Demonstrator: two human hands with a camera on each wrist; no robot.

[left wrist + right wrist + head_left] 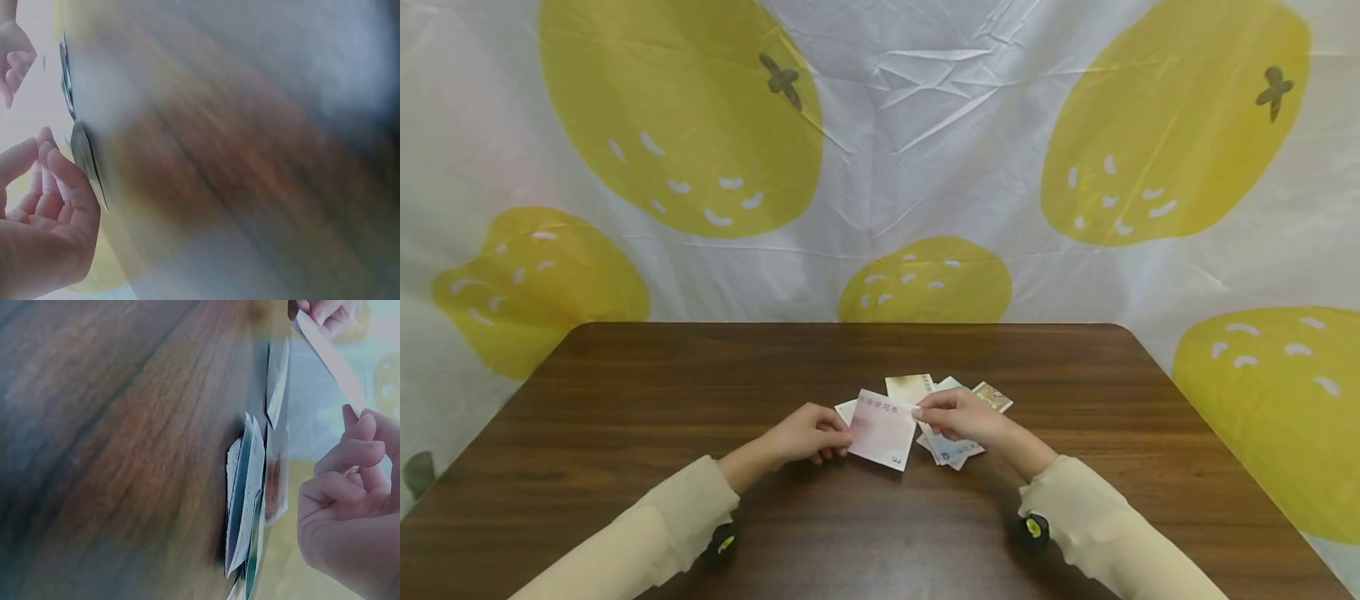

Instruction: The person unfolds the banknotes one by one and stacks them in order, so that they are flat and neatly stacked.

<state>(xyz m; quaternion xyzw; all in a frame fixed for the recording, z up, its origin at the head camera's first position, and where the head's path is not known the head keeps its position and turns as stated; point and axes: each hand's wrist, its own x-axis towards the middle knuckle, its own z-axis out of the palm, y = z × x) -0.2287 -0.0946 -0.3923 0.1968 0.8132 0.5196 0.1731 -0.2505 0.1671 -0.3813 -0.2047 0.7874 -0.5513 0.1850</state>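
A squarish pink paper slip (pixel 880 433), printed with characters along its top edge and a small mark in one corner, is held up between my two hands. My left hand (pixel 812 432) pinches its left edge between thumb and fingers. On the opposite side, my right hand (pixel 961 414) pinches the upper right corner. The right wrist view shows the pink slip (pixel 334 359) nearly edge-on, raised off the table. Below my right hand lies a loose pile of pale paper slips (pixel 244 494), overlapping and fanned out.
Behind the pink slip lie a cream slip (pixel 908 386) and a white slip (pixel 846 410), both partly hidden. A brown and yellow patterned slip (pixel 994 397) sticks out at the right. The dark wooden table (pixel 737 358) ends at a lemon-patterned cloth (pixel 925 167).
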